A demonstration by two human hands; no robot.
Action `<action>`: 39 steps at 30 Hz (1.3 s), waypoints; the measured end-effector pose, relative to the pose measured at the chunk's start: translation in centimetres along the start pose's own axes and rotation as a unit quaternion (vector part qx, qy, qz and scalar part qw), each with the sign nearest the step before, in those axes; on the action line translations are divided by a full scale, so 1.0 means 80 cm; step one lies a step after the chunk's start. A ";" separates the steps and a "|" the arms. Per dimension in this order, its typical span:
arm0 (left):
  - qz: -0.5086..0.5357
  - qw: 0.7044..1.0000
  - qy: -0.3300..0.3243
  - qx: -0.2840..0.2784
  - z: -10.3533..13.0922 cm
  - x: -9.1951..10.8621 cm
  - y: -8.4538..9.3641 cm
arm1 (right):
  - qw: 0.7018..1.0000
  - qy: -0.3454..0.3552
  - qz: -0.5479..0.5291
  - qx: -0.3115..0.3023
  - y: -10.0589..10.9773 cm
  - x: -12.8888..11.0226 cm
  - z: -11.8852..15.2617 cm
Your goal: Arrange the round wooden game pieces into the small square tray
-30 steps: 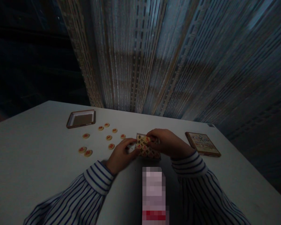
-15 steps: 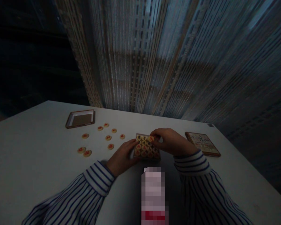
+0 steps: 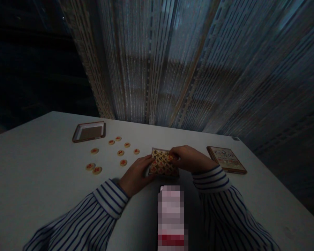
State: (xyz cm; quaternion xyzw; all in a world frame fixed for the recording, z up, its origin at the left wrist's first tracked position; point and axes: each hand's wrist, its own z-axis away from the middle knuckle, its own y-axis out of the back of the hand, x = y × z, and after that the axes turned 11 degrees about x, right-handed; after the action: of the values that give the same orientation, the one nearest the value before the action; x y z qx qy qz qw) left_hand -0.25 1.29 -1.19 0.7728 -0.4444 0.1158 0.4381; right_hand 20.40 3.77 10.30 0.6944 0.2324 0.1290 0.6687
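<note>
A small clear-walled box [image 3: 164,176] stands on the table in front of me, filled with rows of round Chinese chess pieces [image 3: 160,164] marked in black and red. My left hand [image 3: 136,175] grips the box at its left side, thumb along the near edge and fingers at the far left corner. My right hand [image 3: 193,159] is over the box's right part, its thumb and fingers pinching a red-marked chess piece [image 3: 170,158]. That piece is just above or touching the others; I cannot tell which. Fingers hide the far right corner.
Several loose red-marked chess pieces [image 3: 120,153] lie left of the box, two of them touching [image 3: 97,170]. An open tray-like lid [image 3: 74,138] lies at the back left. A flat picture-covered case [image 3: 227,159] is at the right. Nearest me lies a blurred-out phone-like object [image 3: 171,212].
My right hand has moved slightly down and toward me, carrying the red-marked chess piece from the far row over the row below. My left hand stays on the box.
</note>
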 end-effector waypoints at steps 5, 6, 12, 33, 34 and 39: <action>0.004 1.000 -0.009 -0.001 0.001 -0.001 0.000 | 0.999 0.003 0.024 -0.024 -0.008 0.002 -0.003; 0.004 1.000 -0.009 -0.005 0.000 0.001 0.001 | 0.999 0.005 0.027 -0.026 -0.009 0.003 -0.003; -0.003 1.000 -0.009 -0.015 -0.003 0.007 0.006 | 0.997 0.009 0.049 -0.052 -0.016 0.002 -0.006; -0.006 1.000 -0.008 -0.015 -0.003 0.008 0.006 | 0.995 0.005 0.056 -0.083 -0.021 -0.001 -0.009; -0.007 1.000 -0.008 -0.014 -0.003 0.007 0.006 | 0.995 0.007 0.055 -0.083 -0.021 -0.001 -0.009; -0.016 1.000 -0.008 -0.014 -0.002 0.006 0.004 | 0.996 0.006 0.051 -0.077 -0.022 -0.001 -0.009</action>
State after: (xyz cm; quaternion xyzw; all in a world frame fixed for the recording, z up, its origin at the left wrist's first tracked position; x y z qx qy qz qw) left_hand -0.21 1.08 -0.60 0.7744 -0.4370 0.0960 0.4474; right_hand 19.69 4.31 8.60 0.6511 0.1903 0.1848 0.7112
